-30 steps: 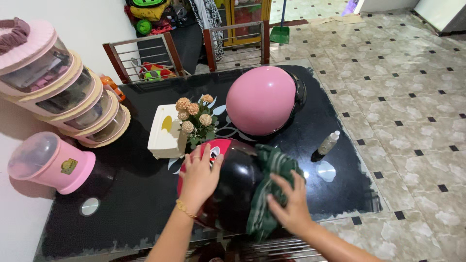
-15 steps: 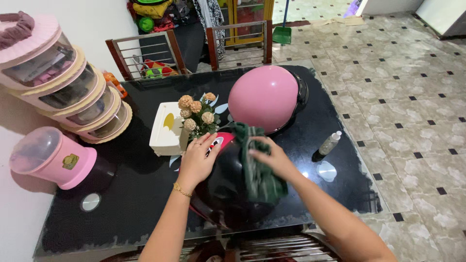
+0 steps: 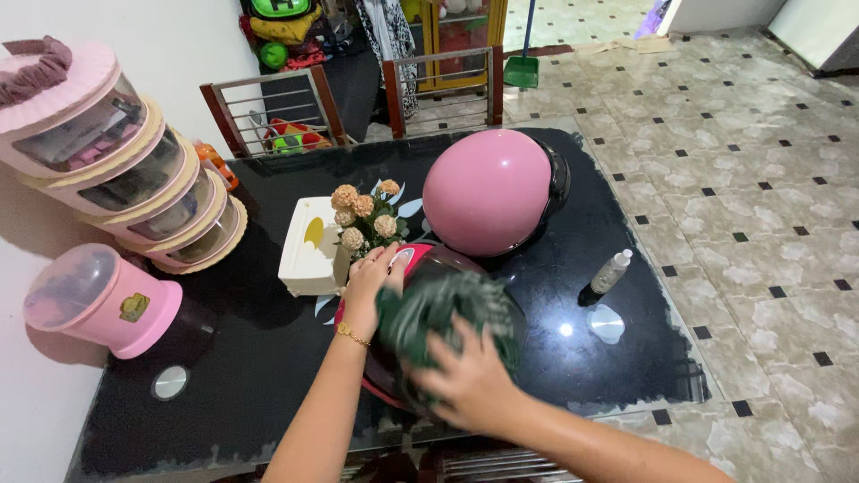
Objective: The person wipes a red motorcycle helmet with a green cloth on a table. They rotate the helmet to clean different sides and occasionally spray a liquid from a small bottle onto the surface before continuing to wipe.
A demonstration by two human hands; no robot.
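A black helmet [image 3: 447, 268] with a red edge is set on the near part of a black glass table [image 3: 268, 358], just in front of a pink helmet [image 3: 488, 192]. A green cloth [image 3: 443, 309] is pressed onto the top of the black helmet by the right hand [image 3: 465, 380]; its fingers are spread flat over the cloth, which is blurred. The left hand [image 3: 369, 286] is laid on the helmet's left side, fingers close together and slightly curled against the shell, with a gold bracelet [image 3: 352, 334] seen at the wrist.

A small bunch of peach flowers [image 3: 362, 215] is found just beyond the left hand, beside a white box [image 3: 304, 250]. A small clear bottle [image 3: 610, 271] is placed on the table to the right of the helmets, well apart from both hands. At the left, a stack of 4 round tiered containers [image 3: 134, 179] and a pink jar [image 3: 98, 300] with a clear dome are seen against the wall. 2 chairs [image 3: 268, 107] are pushed in at the table's far side, and a tiled floor [image 3: 761, 179] is spread to the right.
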